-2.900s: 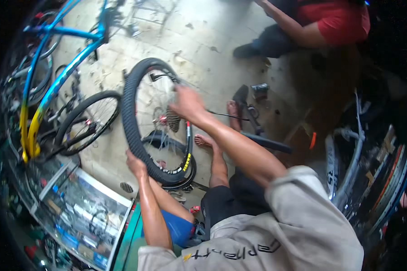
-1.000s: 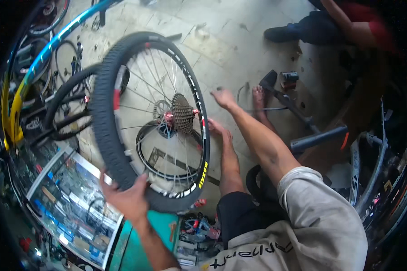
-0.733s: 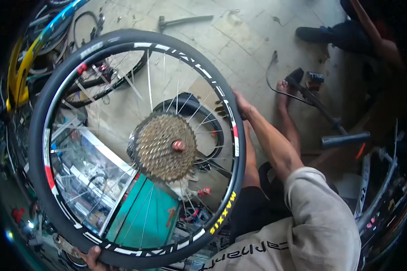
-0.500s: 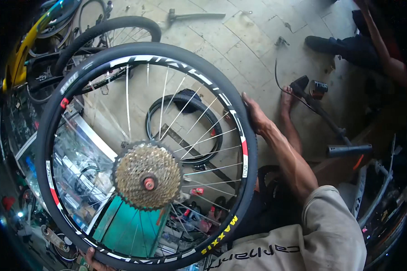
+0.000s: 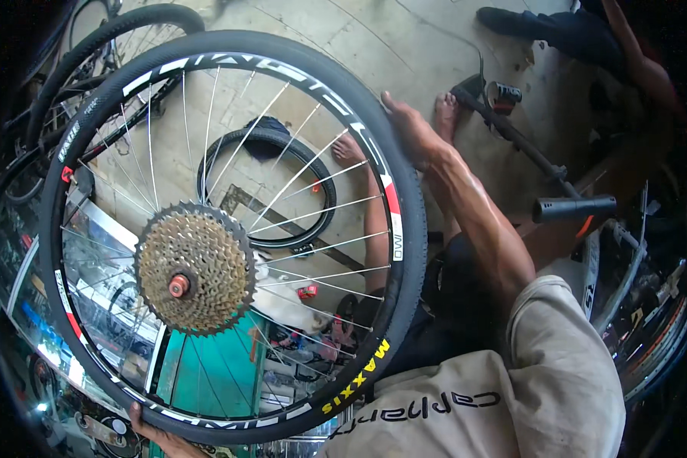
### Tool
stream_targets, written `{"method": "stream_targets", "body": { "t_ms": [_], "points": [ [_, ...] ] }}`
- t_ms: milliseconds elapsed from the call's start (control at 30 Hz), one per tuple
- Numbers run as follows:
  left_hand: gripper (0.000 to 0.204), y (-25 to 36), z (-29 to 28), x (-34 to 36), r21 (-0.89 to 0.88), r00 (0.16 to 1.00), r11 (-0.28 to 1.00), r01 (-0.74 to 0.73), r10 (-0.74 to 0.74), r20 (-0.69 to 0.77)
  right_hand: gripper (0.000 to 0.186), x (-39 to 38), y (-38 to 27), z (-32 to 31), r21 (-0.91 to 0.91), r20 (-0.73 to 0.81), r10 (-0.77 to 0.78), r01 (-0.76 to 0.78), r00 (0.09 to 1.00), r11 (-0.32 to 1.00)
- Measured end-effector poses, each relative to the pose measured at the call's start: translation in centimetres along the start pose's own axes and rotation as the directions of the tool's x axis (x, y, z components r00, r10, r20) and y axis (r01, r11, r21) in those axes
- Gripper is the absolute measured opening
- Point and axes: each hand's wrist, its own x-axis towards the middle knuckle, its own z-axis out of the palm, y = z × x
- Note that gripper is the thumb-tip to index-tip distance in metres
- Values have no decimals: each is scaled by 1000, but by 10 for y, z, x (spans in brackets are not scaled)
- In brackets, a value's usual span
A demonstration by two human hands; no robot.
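You are holding a bicycle wheel (image 5: 225, 252) up in front of you, tilted so that its geared side is facing you, above the floor (image 5: 412, 61). From this angle its lower part is overlapping a green box (image 5: 206, 362); you cannot tell whether they are touching.

Your left grip (image 5: 164, 440) is grasping the tire (image 5: 414, 237) at the bottom left, thumb showing, the fingers mostly hiding underneath. Your right grip (image 5: 418, 131) is holding the upper right edge, thumb stretching along the rubber, the other fingers partly hiding behind.

The wheel is probably weighing a moderate amount, with most of the heft sitting around the cassette (image 5: 195, 267). The rim (image 5: 393, 200) is likely staying stiff, the rubber giving slightly and gripping well. Opposite sides of the tire are offering the best hold; the thin spokes (image 5: 317, 214) could be bending if squeezed, and the cassette's teeth could be scratching or greasing skin.

The tire is showing matte black with yellow lettering; the rim is carrying white graphics and red patches. The cassette is looking brownish and grimy, a red axle end (image 5: 179, 285) standing out from its center.
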Motion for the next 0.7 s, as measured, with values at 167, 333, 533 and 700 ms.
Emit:
{"method": "stream_targets", "body": {
  "t_ms": [167, 333, 533, 700],
  "points": [
    [48, -64, -26, 19, -6, 903, 961, -277, 263, 340, 55, -30, -15, 14, 46, -57, -129, 131, 990, 990],
    [43, -55, 1, 26, -89, 993, 993, -84, 91, 81, 53, -46, -29, 18, -72, -65, -258, 253, 964, 965],
    [42, -16, 15, 46, -367, 778, 698, 615, -612, 141, 52, -55, -38, 19, -102, -59, -281, 275, 958, 956],
    [42, -26, 19, 47, -380, 768, 691, 615, -634, 90, 52, -61, -43, 28, -112, -130, -283, 270, 950, 956]
  ]
}}
